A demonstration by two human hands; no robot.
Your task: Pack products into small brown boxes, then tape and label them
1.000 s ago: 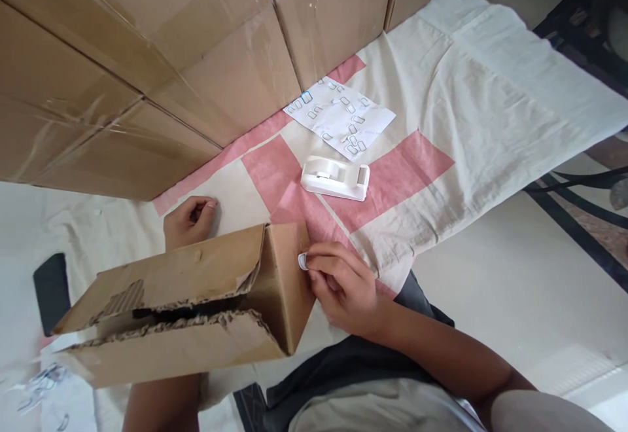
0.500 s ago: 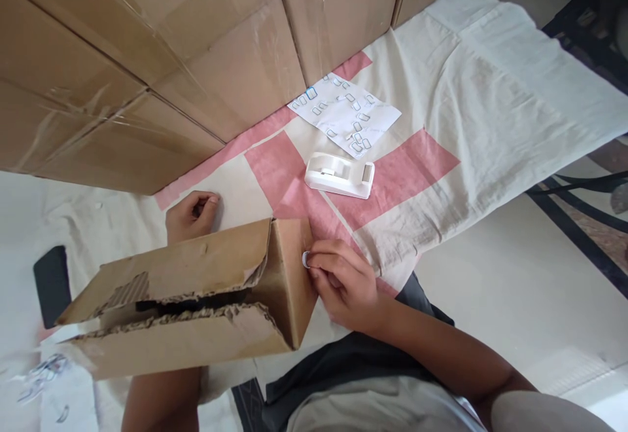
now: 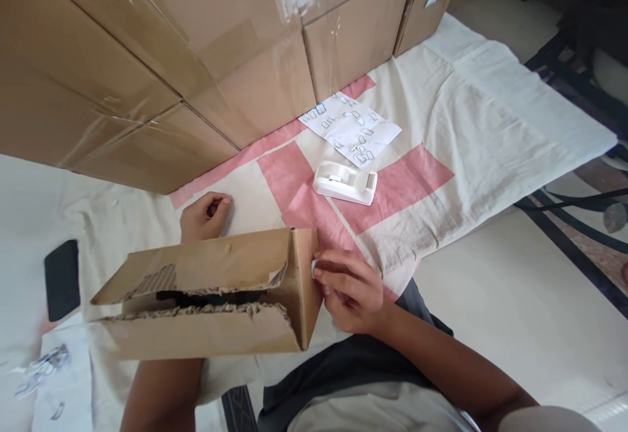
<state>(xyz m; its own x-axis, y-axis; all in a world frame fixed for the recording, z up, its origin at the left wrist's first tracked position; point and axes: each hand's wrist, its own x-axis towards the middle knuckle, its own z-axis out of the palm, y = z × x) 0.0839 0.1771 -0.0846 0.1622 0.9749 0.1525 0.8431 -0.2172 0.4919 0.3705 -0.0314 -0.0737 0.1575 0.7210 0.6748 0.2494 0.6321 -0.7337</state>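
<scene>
A torn brown cardboard box [image 3: 206, 307] lies on its side in front of me, its ragged flaps toward me. My right hand [image 3: 350, 291] is closed, its fingertips pinching a small white sticker [image 3: 314, 267] against the box's right end face. My left hand [image 3: 203, 217] reaches over the far side of the box, fingers curled loosely on the cloth, holding nothing that I can see. A white tape dispenser [image 3: 345, 182] sits on the cloth beyond the box. Behind it lies a white sticker sheet [image 3: 350, 129] with small outlined labels.
Large taped cardboard cartons [image 3: 161, 59] stand along the far side. A white and pink cloth [image 3: 466, 111] covers the floor. A black phone [image 3: 62, 279] lies at the left, more sticker paper [image 3: 44, 366] at the lower left. Dark metal furniture legs [image 3: 579, 203] are at the right.
The view has shifted a little; box and hands now sit slightly more to the right. My right hand stays pressed at the box's end with the sticker. My left hand keeps its pose.
</scene>
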